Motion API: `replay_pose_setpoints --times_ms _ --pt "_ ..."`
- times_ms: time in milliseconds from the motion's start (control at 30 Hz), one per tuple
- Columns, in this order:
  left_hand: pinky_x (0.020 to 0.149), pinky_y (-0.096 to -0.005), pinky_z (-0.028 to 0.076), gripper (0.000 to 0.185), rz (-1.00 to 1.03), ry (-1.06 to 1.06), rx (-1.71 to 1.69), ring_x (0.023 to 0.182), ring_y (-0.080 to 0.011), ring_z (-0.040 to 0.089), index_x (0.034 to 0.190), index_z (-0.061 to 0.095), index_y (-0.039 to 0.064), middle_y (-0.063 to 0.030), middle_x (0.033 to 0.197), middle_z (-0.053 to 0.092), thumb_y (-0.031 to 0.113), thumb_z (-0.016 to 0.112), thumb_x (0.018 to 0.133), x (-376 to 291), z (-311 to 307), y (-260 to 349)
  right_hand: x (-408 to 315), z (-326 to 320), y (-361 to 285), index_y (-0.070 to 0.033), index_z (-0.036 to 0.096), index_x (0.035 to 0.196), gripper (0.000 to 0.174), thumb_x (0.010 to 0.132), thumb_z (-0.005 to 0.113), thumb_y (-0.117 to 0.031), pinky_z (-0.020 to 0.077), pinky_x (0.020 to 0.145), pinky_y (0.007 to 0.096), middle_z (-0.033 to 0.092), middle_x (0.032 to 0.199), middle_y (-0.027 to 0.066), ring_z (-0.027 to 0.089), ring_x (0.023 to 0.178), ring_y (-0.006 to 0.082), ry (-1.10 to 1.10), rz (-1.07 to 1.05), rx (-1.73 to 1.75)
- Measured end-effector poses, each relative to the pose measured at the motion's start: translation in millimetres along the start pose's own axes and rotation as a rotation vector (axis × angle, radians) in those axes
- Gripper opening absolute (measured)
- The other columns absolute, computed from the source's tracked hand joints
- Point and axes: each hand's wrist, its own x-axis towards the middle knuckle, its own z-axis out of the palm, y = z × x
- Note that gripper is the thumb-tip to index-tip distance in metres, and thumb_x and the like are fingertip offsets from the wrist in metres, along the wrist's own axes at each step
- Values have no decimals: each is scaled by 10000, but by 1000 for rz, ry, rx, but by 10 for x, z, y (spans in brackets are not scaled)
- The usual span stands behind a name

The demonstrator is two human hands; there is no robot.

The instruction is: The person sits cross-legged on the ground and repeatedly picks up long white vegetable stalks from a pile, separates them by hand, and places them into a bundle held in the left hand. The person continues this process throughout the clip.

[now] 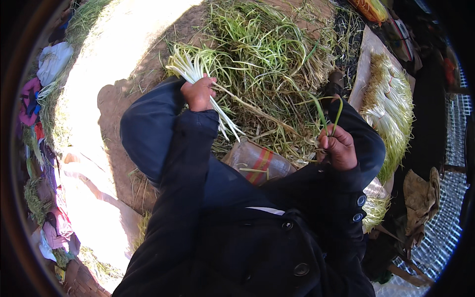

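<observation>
My left hand (199,93) grips a small bunch of white-stemmed green shoots (191,68) above my left knee, with a few pale stems hanging down past the wrist. Near my right knee, my right hand (337,146) pinches thin green leaves (322,113) that rise from the fingers in a bent loop. Between and beyond the hands lies a big loose heap of green and yellowish leaves (259,55). A long dry tan stalk (259,111) runs across the heap between the hands. What else the right fingers hold is too small to tell.
Tied bundles of white-stemmed shoots (386,107) lie on a pale sheet at the right. A woven sack with red and yellow stripes (259,161) is between my legs. A brown cloth (421,200) lies at the lower right. Bright sunlit ground and other people's clothing show at the left.
</observation>
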Motion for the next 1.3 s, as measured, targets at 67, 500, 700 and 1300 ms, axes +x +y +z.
replay_pose_setpoints --times_ms 67,500,700,1300 --pt "440 -277 412 179 -15 34 16 490 -112 499 971 650 -27 -102 810 684 -11 713 804 38 -11 35 -250 -320 -286 -24 580 910 129 958 647 -123 460 481 244 586 750 20 524 499 101 52 -110 94" --pt "450 -240 444 252 -96 -310 64 529 -101 540 1084 611 -13 -130 854 718 10 685 844 -484 169 -27 238 63 248 -39 671 1158 311 861 658 -127 510 800 414 641 993 187 647 907 366 -147 -157 -1133" --pt "412 -244 443 225 -121 -360 61 537 -137 605 1017 639 -65 -140 815 711 -27 685 800 -585 271 -75 751 663 589 -50 679 1143 292 933 655 -252 503 791 416 644 913 202 647 880 364 61 -342 -910" --pt "446 -247 452 173 -281 -444 44 505 -105 553 1033 643 -45 -139 848 722 92 657 928 -752 240 -146 1058 1067 1077 9 648 860 183 964 579 -124 426 498 281 568 626 28 525 531 109 28 49 -200"
